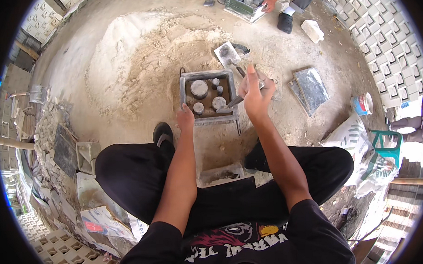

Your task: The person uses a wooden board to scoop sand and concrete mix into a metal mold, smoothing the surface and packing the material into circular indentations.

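A square grey mould frame (208, 119) sits on the ground between my feet, with several round cylinders of different sizes standing in the brown sand inside it. My left hand (185, 118) grips its near left corner, the thumb up against the rim. My right hand (258, 91), thumb raised, is closed round a small trowel (236, 102). The trowel's blade reaches over the mould's right side, close to a round cylinder (219, 103) at the near right. The larger cylinder (199, 88) stands at the far left of the frame.
A pale sand heap (139, 55) spreads beyond the mould. Flat plates (310, 89) lie to the right, near a paint bucket (362, 103) and a green stool (389, 144). Another person's hand (269, 4) touches a second mould (246, 7) at the far side. Rubble (44, 142) lines the left.
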### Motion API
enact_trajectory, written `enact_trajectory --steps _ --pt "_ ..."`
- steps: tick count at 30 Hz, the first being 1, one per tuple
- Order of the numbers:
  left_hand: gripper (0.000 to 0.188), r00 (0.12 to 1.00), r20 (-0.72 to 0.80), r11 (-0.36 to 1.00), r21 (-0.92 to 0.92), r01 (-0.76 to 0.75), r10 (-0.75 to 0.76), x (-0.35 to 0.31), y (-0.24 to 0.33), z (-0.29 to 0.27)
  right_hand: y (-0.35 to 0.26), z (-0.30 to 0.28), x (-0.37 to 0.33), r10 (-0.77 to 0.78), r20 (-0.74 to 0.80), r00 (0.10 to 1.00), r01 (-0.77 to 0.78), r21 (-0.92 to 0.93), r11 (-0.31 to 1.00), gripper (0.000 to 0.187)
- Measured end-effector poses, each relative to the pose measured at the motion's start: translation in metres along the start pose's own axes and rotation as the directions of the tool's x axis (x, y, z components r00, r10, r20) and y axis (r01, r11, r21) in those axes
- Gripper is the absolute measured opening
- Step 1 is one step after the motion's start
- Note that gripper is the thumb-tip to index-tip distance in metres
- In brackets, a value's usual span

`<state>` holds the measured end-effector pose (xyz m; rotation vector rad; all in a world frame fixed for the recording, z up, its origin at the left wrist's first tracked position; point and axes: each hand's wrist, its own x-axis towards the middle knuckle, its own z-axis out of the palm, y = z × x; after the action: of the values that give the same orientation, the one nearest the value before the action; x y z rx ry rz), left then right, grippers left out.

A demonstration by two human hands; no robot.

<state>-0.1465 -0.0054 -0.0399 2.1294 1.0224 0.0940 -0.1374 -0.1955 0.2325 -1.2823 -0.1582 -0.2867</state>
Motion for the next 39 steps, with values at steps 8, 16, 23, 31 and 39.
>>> enact_trajectory --steps 8,16,23,31,39 --pt "0.070 0.997 0.071 0.999 0.000 -0.033 0.033 0.023 -0.001 -0.007 0.052 -0.007 -0.009 -0.001 0.122 0.993 0.016 -0.127 0.992 0.042" --pt "0.067 0.987 -0.137 0.983 -0.177 0.055 -0.080 0.028 -0.011 0.002 0.092 -0.003 -0.016 0.094 0.086 0.992 -0.073 -0.224 0.972 0.046" --pt "0.062 0.929 -0.111 0.927 -0.177 0.331 -0.353 0.034 -0.010 0.011 0.103 0.003 -0.005 0.137 0.079 0.987 -0.106 -0.306 0.946 0.047" --pt "0.077 0.974 0.218 0.993 -0.086 0.087 -0.066 0.029 0.015 -0.020 0.101 0.012 0.018 0.355 0.190 0.915 -0.234 -0.466 0.854 0.041" --pt "0.081 0.984 0.177 1.000 0.013 0.022 -0.024 0.032 0.006 -0.014 0.095 0.014 0.005 0.319 0.112 0.941 -0.277 -0.285 0.918 0.054"
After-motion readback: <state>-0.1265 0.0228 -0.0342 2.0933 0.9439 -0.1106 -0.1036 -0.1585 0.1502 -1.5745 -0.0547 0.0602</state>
